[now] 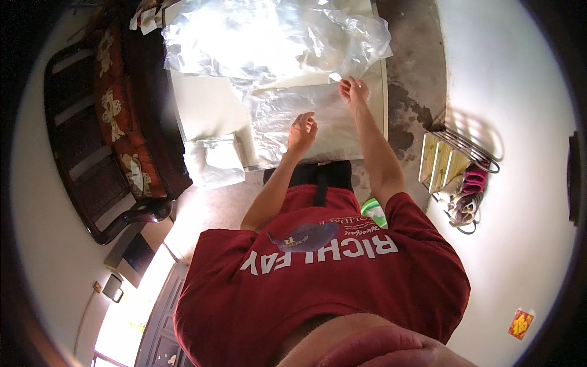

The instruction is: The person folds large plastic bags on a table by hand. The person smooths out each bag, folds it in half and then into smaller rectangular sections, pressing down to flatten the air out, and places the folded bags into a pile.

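Observation:
A flat clear plastic sheet or bag lies on the pale table in front of me. Above its left part is my left hand, fingers curled, with nothing visible in it. My right hand is at the upper right of the flat plastic, its thumb and fingertips close together near a small white piece; whether they pinch it cannot be told. Crumpled clear plastic covers the far side of the table, partly washed out by glare. At the near left corner lies a stack of folded clear plastic, jutting past the edge.
A dark wooden bench with patterned red cushions stands along the left. To the right, a metal rack holding several shelves and shoes is by the white wall. A green container stands on the floor near my right side.

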The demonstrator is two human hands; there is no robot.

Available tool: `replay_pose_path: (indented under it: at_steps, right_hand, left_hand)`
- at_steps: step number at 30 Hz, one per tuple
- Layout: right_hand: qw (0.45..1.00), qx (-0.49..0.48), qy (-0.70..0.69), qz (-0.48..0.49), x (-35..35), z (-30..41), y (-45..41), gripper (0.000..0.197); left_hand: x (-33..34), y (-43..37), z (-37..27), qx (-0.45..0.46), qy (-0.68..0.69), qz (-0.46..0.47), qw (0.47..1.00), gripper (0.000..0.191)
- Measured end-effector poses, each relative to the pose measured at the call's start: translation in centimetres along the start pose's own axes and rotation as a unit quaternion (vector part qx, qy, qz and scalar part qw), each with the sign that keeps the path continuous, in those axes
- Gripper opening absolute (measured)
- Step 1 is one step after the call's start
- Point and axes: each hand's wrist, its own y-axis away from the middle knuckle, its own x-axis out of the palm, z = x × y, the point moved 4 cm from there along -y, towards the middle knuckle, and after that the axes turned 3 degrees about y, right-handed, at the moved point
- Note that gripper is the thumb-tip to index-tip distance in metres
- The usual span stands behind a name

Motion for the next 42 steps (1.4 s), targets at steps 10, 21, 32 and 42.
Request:
replay_pose_path:
  at_steps: [10, 21, 32, 42]
  right_hand:
    - [0.998, -0.062, -0.016, -0.01, 0.8, 3.9, -0.4, 0.013]
    - [0.964, -0.157, -0.195, 0.089, 0.7, 7.5, 11.6, 0.021]
    - [0.972, -0.135, -0.069, 0.178, -4.9, 1.4, 17.3, 0.028]
    - [0.921, 0.21, -0.268, 0.191, -6.2, -5.7, 15.2, 0.034]
  left_hand:
    - [-1.3, -0.8, 0.9, -0.063, 0.018, -0.007, 0.998, 0.018]
    - [2.6, -2.9, -5.3, -0.176, 0.399, 0.152, 0.887, 0.061]
    - [1.3, 0.2, -7.8, -0.163, 0.59, 0.038, 0.79, 0.027]
    - [-2.2, 10.3, -3.8, -0.147, 0.529, -0.095, 0.831, 0.018]
